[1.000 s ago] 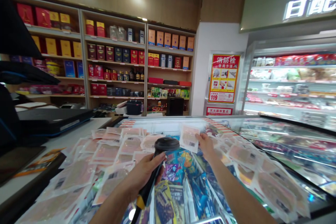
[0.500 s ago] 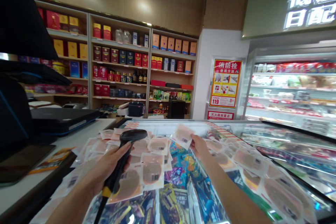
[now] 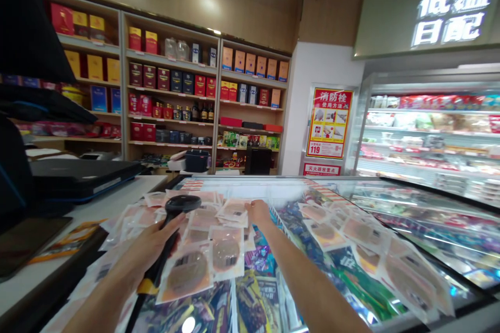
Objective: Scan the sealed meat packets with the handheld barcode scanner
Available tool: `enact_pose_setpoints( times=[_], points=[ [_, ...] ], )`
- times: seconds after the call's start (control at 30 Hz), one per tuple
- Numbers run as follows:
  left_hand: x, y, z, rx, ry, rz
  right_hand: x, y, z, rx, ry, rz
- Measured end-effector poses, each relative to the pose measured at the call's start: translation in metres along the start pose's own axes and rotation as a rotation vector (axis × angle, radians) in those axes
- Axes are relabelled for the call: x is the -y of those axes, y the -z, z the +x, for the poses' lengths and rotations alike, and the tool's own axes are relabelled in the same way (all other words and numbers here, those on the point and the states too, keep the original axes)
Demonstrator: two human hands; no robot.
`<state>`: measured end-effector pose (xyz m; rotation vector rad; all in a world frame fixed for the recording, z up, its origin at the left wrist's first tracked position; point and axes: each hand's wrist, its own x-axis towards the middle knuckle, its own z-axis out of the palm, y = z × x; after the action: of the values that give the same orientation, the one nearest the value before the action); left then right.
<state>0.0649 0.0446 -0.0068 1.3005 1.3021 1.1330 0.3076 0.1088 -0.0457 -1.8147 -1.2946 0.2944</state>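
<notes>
My left hand (image 3: 162,237) is wrapped round a black barcode scanner (image 3: 172,218) with a yellow band near its cord end. The scanner head hangs over a spread of flat clear packets (image 3: 191,269), each with a round, pinkish-tan slice and a barcode label. To the right of the scanner, my right hand (image 3: 258,213) pinches the edge of one flat packet (image 3: 233,211), low over the others. Its fingertips are partly hidden, turned away from me. All these packets lie on the glass top of a chest freezer (image 3: 269,183).
More flat packets (image 3: 369,237) lie on the right of the freezer glass, with colourful bagged goods (image 3: 260,296) below it. A counter (image 3: 128,192) on the left carries a black flat device (image 3: 82,174) and an orange wrapper (image 3: 70,242). Stocked shelves (image 3: 172,96) stand behind.
My right hand has moved left with the raised packet, from over the freezer's middle to the left spread. The scanner has shifted slightly left, and the whole view has turned a little.
</notes>
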Motion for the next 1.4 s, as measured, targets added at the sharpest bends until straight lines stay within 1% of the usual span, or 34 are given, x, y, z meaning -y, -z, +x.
enact_pose_setpoints(
  times=[0.13, 0.23, 0.3, 0.4, 0.5, 0.57, 0.67, 0.8, 0.93, 0.97, 1.03, 1.1, 1.17, 1.23, 1.27, 1.33, 1.4],
  points=[
    [-0.002, -0.001, -0.001, 0.036, 0.02, -0.044, 0.001, -0.002, -0.002, 0.014, 0.019, -0.131],
    [-0.005, -0.003, -0.004, 0.097, 0.026, -0.072, -0.013, 0.016, -0.001, -0.013, 0.044, -0.245],
    [-0.007, -0.006, -0.009, 0.158, 0.027, -0.076, -0.031, 0.037, 0.001, -0.047, 0.04, -0.33],
    [-0.009, -0.016, -0.018, 0.238, 0.016, -0.086, -0.069, 0.074, 0.0, -0.105, -0.013, -0.414],
    [-0.008, -0.029, -0.027, 0.268, 0.005, -0.122, -0.106, 0.104, -0.004, -0.249, -0.053, -0.641],
    [-0.008, -0.037, -0.03, 0.287, 0.029, -0.14, -0.124, 0.116, -0.006, -0.27, -0.068, -0.742],
    [-0.01, -0.049, -0.034, 0.329, 0.085, -0.131, -0.137, 0.124, -0.009, -0.222, -0.077, -0.811],
    [-0.014, -0.063, -0.039, 0.413, 0.081, -0.121, -0.138, 0.129, -0.012, -0.142, -0.007, -0.866],
    [-0.014, -0.079, -0.04, 0.576, 0.068, -0.161, -0.13, 0.137, -0.014, -0.141, 0.069, -0.888],
    [-0.013, -0.083, -0.04, 0.6, 0.066, -0.167, -0.127, 0.138, -0.015, -0.146, 0.078, -0.889],
    [-0.01, -0.089, -0.039, 0.6, 0.058, -0.171, -0.116, 0.138, -0.017, -0.156, 0.107, -0.862],
    [-0.008, -0.093, -0.039, 0.577, 0.056, -0.173, -0.102, 0.13, -0.02, -0.134, 0.156, -0.801],
    [-0.005, -0.094, -0.038, 0.552, 0.064, -0.177, -0.089, 0.118, -0.024, -0.038, 0.215, -0.694],
    [-0.003, -0.093, -0.037, 0.543, 0.086, -0.188, -0.082, 0.105, -0.026, 0.074, 0.26, -0.538],
    [-0.001, -0.092, -0.036, 0.545, 0.1, -0.192, -0.081, 0.101, -0.025, 0.098, 0.272, -0.462],
    [0.002, -0.09, -0.035, 0.57, 0.121, -0.198, -0.084, 0.097, -0.021, 0.066, 0.284, -0.385],
    [0.004, -0.088, -0.035, 0.606, 0.122, -0.201, -0.092, 0.099, -0.015, 0.039, 0.257, -0.419]
  ],
)
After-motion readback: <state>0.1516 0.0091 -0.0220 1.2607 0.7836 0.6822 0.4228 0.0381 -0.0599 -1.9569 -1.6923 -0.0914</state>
